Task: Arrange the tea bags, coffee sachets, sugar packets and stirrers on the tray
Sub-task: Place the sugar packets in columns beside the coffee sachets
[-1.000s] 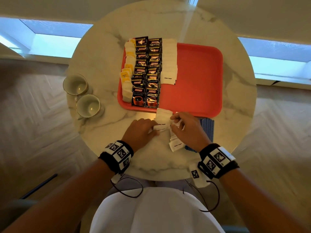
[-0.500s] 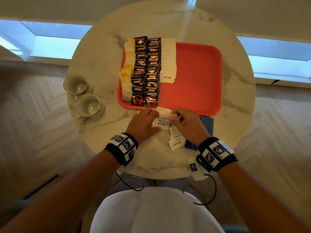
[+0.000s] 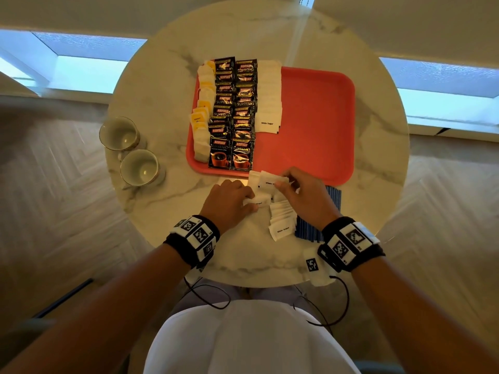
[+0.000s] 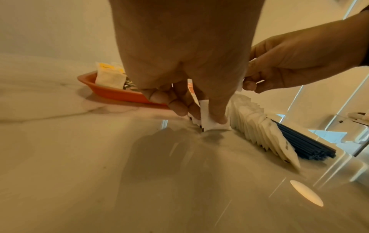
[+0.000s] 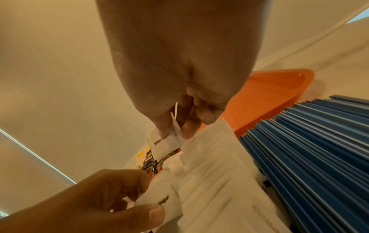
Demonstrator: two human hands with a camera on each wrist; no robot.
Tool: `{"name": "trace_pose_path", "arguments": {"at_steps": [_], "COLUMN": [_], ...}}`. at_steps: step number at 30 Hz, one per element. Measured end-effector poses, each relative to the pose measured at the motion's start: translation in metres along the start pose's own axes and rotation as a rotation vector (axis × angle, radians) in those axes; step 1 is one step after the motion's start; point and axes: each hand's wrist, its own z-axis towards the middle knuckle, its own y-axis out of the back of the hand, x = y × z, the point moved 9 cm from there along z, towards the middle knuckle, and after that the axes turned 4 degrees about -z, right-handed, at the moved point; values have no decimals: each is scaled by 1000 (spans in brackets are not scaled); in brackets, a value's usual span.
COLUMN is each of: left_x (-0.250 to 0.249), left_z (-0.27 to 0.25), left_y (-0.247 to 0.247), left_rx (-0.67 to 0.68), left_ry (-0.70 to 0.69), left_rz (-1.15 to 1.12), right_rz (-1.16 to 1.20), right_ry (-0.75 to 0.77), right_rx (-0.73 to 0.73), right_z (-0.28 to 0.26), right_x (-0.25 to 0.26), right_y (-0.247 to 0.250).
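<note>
- Right hand [image 3: 302, 197] pinching sugar packets [image 3: 270, 181] just off tray [image 3: 318, 125] edge.
- Left hand [image 3: 229, 202] gripping another packet [image 3: 256, 202] on worktop [image 3: 167, 201].
- Sugar step underway — next, likely extending tray's sugar row [image 3: 268, 103].

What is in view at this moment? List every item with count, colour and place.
tray: one, red, centre of the table, right half bare
tea bags: one overlapping column, white with yellow tags, tray's left edge
coffee sachets: two columns, black, beside the tea bags
sugar packets on tray: one column, white, right of the coffee
loose sugar packets: fanned row, white, on the table near the tray's front edge
stirrers: bundle, blue, on the table under the right hand
cups: two, pale with gold rims, left of the tray
table: one, round, white marble
left hand: pinches a sugar packet against the table
right hand: pinches sugar packets at the tray's front edge
</note>
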Motion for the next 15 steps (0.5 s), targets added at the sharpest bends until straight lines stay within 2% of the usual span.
{"name": "trace_pose_path", "arguments": {"at_steps": [7, 15], "left_x": [4, -6], "left_z": [-5, 15], "left_y": [39, 76], "left_rx": [-112, -211], "left_ry": [-39, -160], "left_rz": [-274, -330], "right_rz": [-41, -86], "right_ry": [-21, -72], "right_rx": [-65, -108], "right_z": [38, 114], "right_x": [-1, -19], "right_y": [25, 31]}}
